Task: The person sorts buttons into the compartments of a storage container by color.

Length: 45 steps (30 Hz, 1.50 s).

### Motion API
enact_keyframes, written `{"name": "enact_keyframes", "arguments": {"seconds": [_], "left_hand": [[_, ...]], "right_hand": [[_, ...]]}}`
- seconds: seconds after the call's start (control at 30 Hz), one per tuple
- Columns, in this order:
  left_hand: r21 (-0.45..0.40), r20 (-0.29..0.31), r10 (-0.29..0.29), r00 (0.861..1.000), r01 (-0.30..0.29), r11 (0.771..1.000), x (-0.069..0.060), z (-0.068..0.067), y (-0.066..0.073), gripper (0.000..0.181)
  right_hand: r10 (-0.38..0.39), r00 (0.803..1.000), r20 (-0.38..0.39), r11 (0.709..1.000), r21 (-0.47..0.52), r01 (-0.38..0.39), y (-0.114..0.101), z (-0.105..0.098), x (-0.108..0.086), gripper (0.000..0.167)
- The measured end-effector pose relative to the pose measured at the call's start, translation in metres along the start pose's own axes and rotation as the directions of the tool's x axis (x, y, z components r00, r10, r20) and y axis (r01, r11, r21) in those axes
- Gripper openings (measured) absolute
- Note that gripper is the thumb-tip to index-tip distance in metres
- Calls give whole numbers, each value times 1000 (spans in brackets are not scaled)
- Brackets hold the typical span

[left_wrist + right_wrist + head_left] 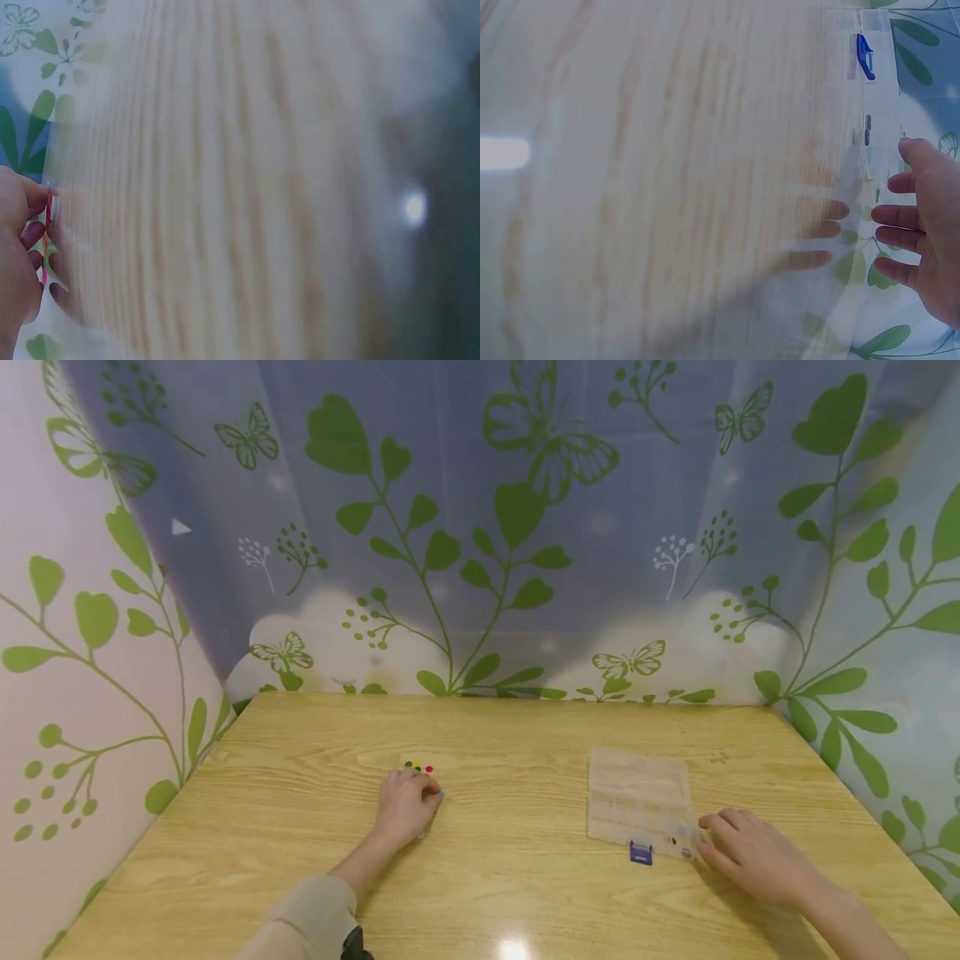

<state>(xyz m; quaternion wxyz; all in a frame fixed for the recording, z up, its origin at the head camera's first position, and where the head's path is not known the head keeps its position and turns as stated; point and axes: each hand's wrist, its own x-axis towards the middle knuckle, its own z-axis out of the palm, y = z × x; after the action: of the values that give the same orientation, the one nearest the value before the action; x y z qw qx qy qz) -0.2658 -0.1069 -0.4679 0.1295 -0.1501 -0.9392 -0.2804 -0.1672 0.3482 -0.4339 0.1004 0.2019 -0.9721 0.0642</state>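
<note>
My left hand [405, 806] is low over the table, fingers curled, with a small light-blue piece [442, 794] pinched at the tips of thumb and index finger. Just beyond its knuckles lie several small round pieces [429, 769] in red, yellow and dark green. In the left wrist view the left hand [16, 232] shows only at the edge, beside red pieces. My right hand [753, 856] hovers by the right corner of a clear plastic compartment box [637, 768]. Its fingers are spread and loosely bent in the right wrist view, the hand [934, 217] holding nothing visible.
A blue-purple clip [641, 853] sits at the box's front edge. A few small dark and pale pieces [674, 841] lie in its near right compartments. Tiny faint bits [719, 757] rest on the wooden table [510, 827] behind. A leaf-patterned curtain [465, 527] encloses the table's back and sides.
</note>
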Motion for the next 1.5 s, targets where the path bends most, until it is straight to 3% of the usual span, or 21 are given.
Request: {"name": "enact_keyframes", "arguments": {"seconds": [0.63,1.13,1.33,1.5], "left_hand": [[35,-16,30,999,-29,999,3,4,6,9],[-36,-31,34,999,-35,999,3,7,7,11],[-24,-53,86,995,-88,996,4,8,4,12],[-45,-32,134,990,-135,990,5,6,2,15]], "right_hand": [[-7,1000,6,1000,-3,7,1,1,-1,27],[4,1000,16,1000,6,-4,-1,0,-1,27],[9,1000,23,1000,7,-9,-2,-2,-1,27],[8,1000,26,1000,8,-8,-2,-1,-1,26]]}}
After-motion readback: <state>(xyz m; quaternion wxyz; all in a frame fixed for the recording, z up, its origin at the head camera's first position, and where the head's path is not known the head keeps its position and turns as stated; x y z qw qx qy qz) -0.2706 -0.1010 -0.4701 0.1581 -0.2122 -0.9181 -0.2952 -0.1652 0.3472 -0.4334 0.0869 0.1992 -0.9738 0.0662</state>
